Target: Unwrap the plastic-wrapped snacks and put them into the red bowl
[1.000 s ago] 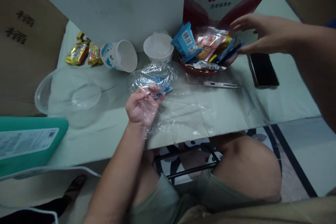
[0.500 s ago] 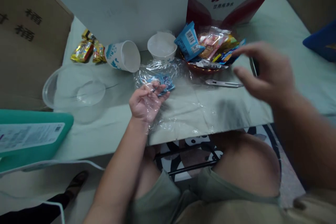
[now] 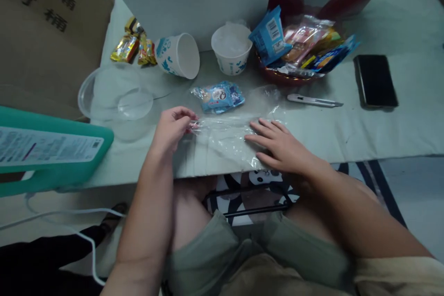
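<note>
A: While the left hand pinches one edge of a clear plastic bag between thumb and fingertips, the right hand lies flat and spread on the bag's other end, gripping nothing and only pressing it down. The bag lies near the front edge of the bench, directly before the person.

B: What sits around it?

A: Just beyond the bag lies a small blue snack packet. Behind that stand two paper cups, one tipped on its side and one upright, with a bowl of wrapped snacks to the right. A utility knife and a dark phone lie further right. A clear plastic tub sits to the left.

B: What could go wrong here?

A: The film looks thin and slippery, so the pinch may slide off the edge, or a hard pull against the pressing palm could stretch or tear it. The bag lies close to the bench's front edge, so it could slip off onto the person's lap if the right hand lifts. I cannot tell whether the knife's blade is out; if so, a sideways reach risks a cut.
</note>
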`<state>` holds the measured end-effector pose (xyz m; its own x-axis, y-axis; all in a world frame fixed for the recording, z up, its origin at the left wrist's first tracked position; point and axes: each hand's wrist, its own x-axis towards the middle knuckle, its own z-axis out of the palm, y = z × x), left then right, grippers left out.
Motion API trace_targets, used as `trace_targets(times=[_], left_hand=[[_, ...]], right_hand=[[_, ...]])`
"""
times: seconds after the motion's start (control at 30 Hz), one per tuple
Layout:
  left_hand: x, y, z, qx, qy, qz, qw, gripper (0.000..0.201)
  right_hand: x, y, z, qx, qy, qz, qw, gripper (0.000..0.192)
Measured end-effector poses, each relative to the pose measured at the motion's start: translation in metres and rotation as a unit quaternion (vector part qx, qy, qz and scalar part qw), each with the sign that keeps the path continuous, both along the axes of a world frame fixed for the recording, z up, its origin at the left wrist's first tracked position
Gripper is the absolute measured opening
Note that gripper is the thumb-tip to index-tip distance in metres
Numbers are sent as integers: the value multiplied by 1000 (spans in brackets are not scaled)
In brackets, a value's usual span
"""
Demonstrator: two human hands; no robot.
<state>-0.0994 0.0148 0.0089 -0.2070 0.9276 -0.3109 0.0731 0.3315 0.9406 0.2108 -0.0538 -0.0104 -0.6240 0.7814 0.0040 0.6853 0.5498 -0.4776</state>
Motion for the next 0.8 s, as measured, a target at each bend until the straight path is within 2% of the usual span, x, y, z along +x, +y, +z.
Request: trace_targets(times=[0.1,0.13,0.17,0.2,0.23,0.3,0.33,0.4,0.47,0.5,0.57,0.67,0.8], left_hand=[[-13,-4,0,112,59,79,989,24],[-14,-9,4,174,79,89,978,27],[-13,-16,10,238,104,73,963,28],[-9,-23,17,294,129,22,947,28],[-4,-32,24,330,152,-73,929,29],[9,-48,34,292,219,-312,877,36],[15,-54,36,263,254,-391,845,43],[22,-60,36,198,337,-472,790,52],[21,-59,34,163,405,-474,765,47],[18,-56,34,157,422,-461,764,39],[9,-52,35,165,411,-434,785,22],[-2,-47,38,186,310,-395,844,15],[-12,-43,28,177,139,-286,932,16]], right_hand=[[8,-5,9,21,55,7,998,50],[10,-8,12,29,78,16,996,50],[11,-11,15,33,94,29,995,52],[12,-14,17,31,101,45,993,55],[13,-17,19,23,98,61,993,59],[14,-21,20,-1,75,80,994,64],[14,-22,19,-15,60,82,995,65],[15,-21,17,-35,37,74,996,65],[19,-18,15,-50,25,67,996,67],[21,-16,14,-58,24,68,996,70],[24,-15,14,-74,28,75,994,81],[27,-18,16,-84,35,92,992,100],[27,-24,21,-64,59,92,992,90]])
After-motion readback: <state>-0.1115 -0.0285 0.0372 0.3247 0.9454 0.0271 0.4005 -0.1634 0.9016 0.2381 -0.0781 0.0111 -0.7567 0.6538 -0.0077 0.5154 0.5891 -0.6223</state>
